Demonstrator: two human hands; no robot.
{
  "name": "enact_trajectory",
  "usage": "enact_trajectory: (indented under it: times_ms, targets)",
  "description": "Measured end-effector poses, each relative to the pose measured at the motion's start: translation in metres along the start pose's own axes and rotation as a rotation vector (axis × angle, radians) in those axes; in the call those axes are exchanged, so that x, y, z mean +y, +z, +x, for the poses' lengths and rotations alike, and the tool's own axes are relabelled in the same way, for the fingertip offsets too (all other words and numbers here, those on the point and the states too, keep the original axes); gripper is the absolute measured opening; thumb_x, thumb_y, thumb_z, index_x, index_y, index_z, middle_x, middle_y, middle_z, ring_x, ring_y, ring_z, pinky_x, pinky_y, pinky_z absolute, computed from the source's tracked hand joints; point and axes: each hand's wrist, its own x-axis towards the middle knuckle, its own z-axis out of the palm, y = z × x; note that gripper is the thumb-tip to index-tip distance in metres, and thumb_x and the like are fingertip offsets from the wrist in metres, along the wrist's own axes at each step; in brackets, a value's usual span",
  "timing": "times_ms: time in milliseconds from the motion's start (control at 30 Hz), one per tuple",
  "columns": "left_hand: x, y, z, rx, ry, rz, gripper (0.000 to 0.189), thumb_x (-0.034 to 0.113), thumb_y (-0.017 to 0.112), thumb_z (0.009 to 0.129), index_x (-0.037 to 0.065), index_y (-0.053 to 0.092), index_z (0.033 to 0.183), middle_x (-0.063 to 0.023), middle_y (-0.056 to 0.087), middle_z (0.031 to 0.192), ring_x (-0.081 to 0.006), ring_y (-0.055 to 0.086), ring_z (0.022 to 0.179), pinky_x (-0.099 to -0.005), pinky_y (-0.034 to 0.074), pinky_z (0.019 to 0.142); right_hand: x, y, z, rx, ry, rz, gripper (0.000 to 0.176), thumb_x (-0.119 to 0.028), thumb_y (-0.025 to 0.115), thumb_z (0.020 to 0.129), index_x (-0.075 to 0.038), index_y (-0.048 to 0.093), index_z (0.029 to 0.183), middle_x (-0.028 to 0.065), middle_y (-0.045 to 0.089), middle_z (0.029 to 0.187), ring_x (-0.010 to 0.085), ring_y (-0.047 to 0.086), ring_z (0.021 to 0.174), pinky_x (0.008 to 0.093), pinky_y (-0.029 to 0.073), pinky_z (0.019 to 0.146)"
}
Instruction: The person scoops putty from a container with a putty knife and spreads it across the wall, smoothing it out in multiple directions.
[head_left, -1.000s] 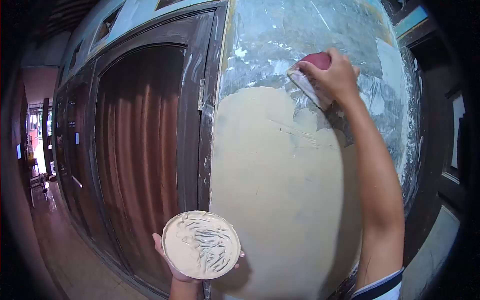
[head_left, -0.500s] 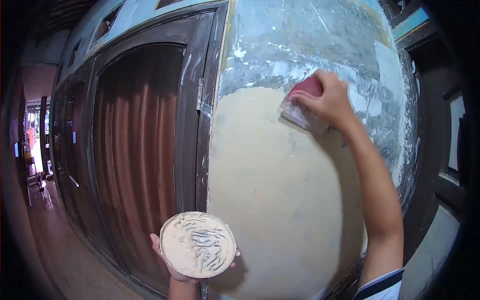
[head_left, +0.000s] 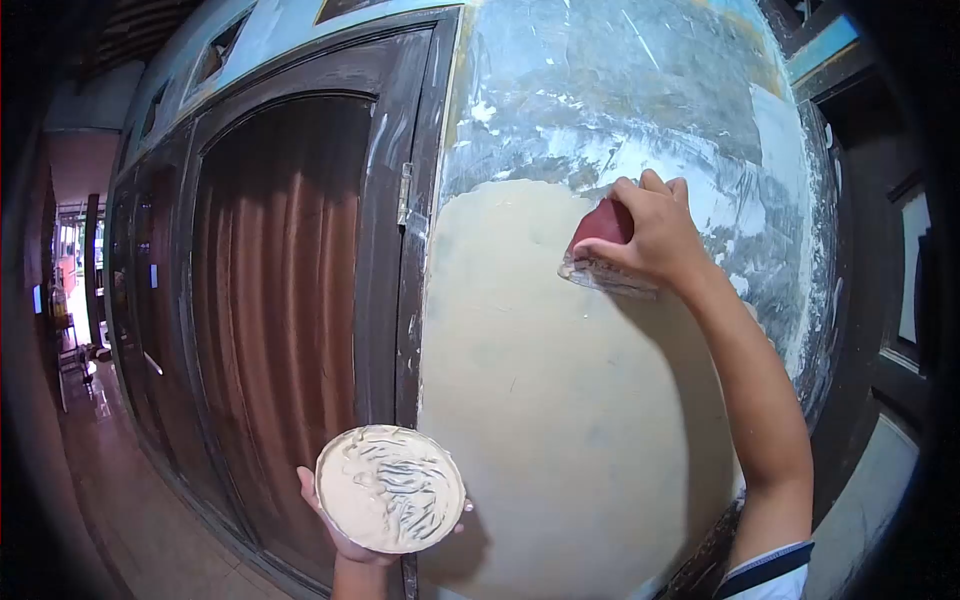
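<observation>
As the right hand (head_left: 655,238) clasps a red-handled scraper (head_left: 602,250) flat to the beige-plastered wall (head_left: 540,420), the left hand (head_left: 345,547) cups a round putty-laden plate (head_left: 390,490). Held level, nothing slides off.

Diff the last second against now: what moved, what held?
The right hand, gripping the scraper, slid down the wall from the bare grey patch onto the top edge of the beige coat. The blade turned from slanted to nearly level. Nothing was taken up or let go. The left hand still holds the dish of filler low by the door frame, barely shifted.
</observation>
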Motion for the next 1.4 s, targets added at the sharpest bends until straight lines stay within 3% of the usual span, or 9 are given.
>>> enact_trajectory:
  times_ms: [100, 167, 300, 367, 567, 767, 967, 1233, 1400]
  targets:
    - [-0.002, 0.008, -0.001, 0.071, 0.025, -0.004, 0.112, 0.096, 0.038, 0.080, 0.015, 0.041, 0.156, -0.0261, 0.045, 0.154, -0.0688, 0.048, 0.122, -0.0869, 0.043, 0.086, 0.043, 0.008, 0.018, 0.219, 0.250, -0.061, 0.072, -0.068, 0.082, 0.073, -0.006, 0.070, 0.108, 0.0182, 0.068, 0.097, 0.0348, 0.062, 0.097, 0.0472, 0.039, 0.098]
    - [-0.003, 0.015, 0.000, 0.074, 0.056, -0.260, 0.113, 0.096, 0.042, 0.079, 0.014, 0.041, 0.157, -0.0351, 0.040, 0.154, -0.0737, 0.045, 0.121, -0.0873, 0.043, 0.085, 0.068, -0.002, 0.025, 0.341, 0.342, 0.086, 0.073, -0.070, 0.080, 0.074, -0.006, 0.069, 0.107, 0.0179, 0.071, 0.103, 0.0350, 0.065, 0.103, 0.0468, 0.040, 0.099]
    - [-0.004, 0.012, 0.000, 0.043, 0.036, -0.190, 0.112, 0.095, 0.042, 0.080, 0.013, 0.041, 0.157, -0.0340, 0.041, 0.154, -0.0714, 0.048, 0.120, -0.0868, 0.044, 0.084, 0.026, 0.005, -0.008, 0.158, 0.089, 0.036, 0.070, -0.067, 0.083, 0.071, -0.008, 0.067, 0.104, 0.0164, 0.065, 0.100, 0.0331, 0.059, 0.097, 0.0455, 0.037, 0.096]
    - [-0.003, 0.009, 0.000, 0.039, 0.035, -0.142, 0.110, 0.097, 0.040, 0.078, 0.019, 0.041, 0.157, -0.0246, 0.041, 0.157, -0.0686, 0.046, 0.126, -0.0894, 0.040, 0.088, 0.005, 0.015, -0.018, -0.032, -0.003, 0.057, 0.073, -0.073, 0.078, 0.072, -0.008, 0.067, 0.104, 0.0176, 0.062, 0.100, 0.0333, 0.056, 0.096, 0.0464, 0.036, 0.096]
    - [-0.005, 0.008, -0.002, 0.082, 0.053, -0.208, 0.112, 0.096, 0.040, 0.078, 0.016, 0.040, 0.157, -0.0248, 0.041, 0.157, -0.0663, 0.047, 0.126, -0.0895, 0.041, 0.085, 0.060, 0.005, 0.024, 0.401, 0.413, -0.009, 0.067, -0.066, 0.080, 0.076, -0.009, 0.069, 0.109, 0.0195, 0.069, 0.110, 0.0345, 0.063, 0.104, 0.0461, 0.038, 0.097]
    - [-0.005, -0.011, -0.001, 0.009, 0.050, 0.049, 0.113, 0.098, 0.037, 0.078, 0.017, 0.041, 0.157, -0.0240, 0.044, 0.156, -0.0660, 0.049, 0.124, -0.0865, 0.044, 0.085, -0.003, 0.014, -0.024, -0.029, -0.041, 0.075, 0.070, -0.069, 0.081, 0.072, -0.010, 0.068, 0.105, 0.0170, 0.064, 0.098, 0.0346, 0.057, 0.096, 0.0464, 0.036, 0.094]
    - [-0.007, -0.004, -0.002, 0.077, 0.047, -0.195, 0.115, 0.096, 0.042, 0.078, 0.013, 0.042, 0.156, -0.0345, 0.044, 0.151, -0.0719, 0.049, 0.119, -0.0846, 0.047, 0.082, 0.064, -0.007, 0.014, 0.359, 0.323, -0.054, 0.062, -0.063, 0.080, 0.078, -0.007, 0.066, 0.100, 0.0162, 0.069, 0.100, 0.0339, 0.064, 0.098, 0.0453, 0.038, 0.095]
    - [-0.007, -0.001, 0.001, 0.060, 0.063, -0.200, 0.114, 0.095, 0.043, 0.078, 0.012, 0.042, 0.156, -0.0351, 0.044, 0.150, -0.0729, 0.050, 0.116, -0.0857, 0.047, 0.080, -0.008, 0.017, -0.036, -0.060, -0.080, 0.011, 0.064, -0.063, 0.082, 0.075, -0.008, 0.067, 0.102, 0.0157, 0.065, 0.091, 0.0331, 0.059, 0.101, 0.0501, 0.038, 0.094]
    - [-0.005, -0.008, -0.001, 0.017, 0.000, -0.244, 0.116, 0.095, 0.045, 0.077, 0.011, 0.040, 0.157, -0.0367, 0.042, 0.152, -0.0723, 0.049, 0.118, -0.0867, 0.046, 0.082, 0.052, -0.010, -0.001, 0.388, 0.273, -0.061, 0.062, -0.062, 0.080, 0.079, -0.006, 0.066, 0.101, 0.0158, 0.070, 0.094, 0.0332, 0.066, 0.093, 0.0468, 0.043, 0.090]
